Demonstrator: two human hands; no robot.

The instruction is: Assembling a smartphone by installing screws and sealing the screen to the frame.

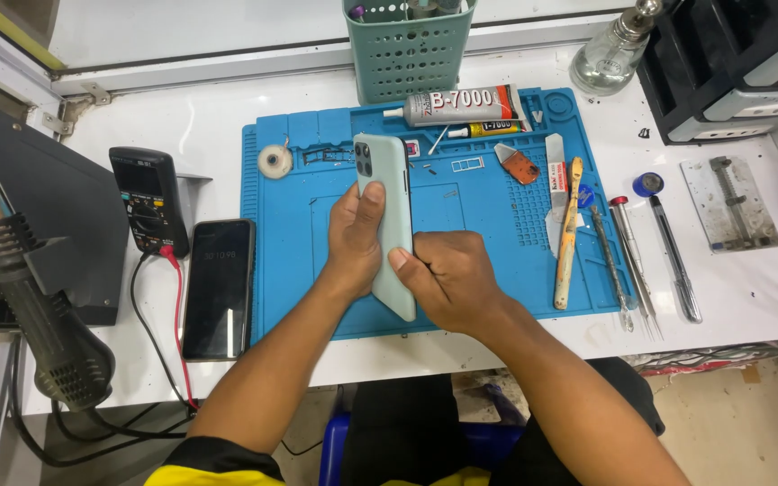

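A pale green phone (393, 207) stands on edge over the blue work mat (479, 202), its back and camera cluster facing left. My left hand (354, 241) grips the phone's back with the thumb up along it. My right hand (447, 279) holds the phone's lower right edge, thumb pressed against its side. Both hands are closed on the same phone, near the mat's middle front.
A black phone (219, 288) lies left of the mat beside a multimeter (149, 200) with red and black leads. A hot-air gun (33, 306) sits far left. Glue tubes (461, 108), a green basket (408, 47), a toothbrush (567, 236), tweezers and screwdrivers (650, 256) lie around.
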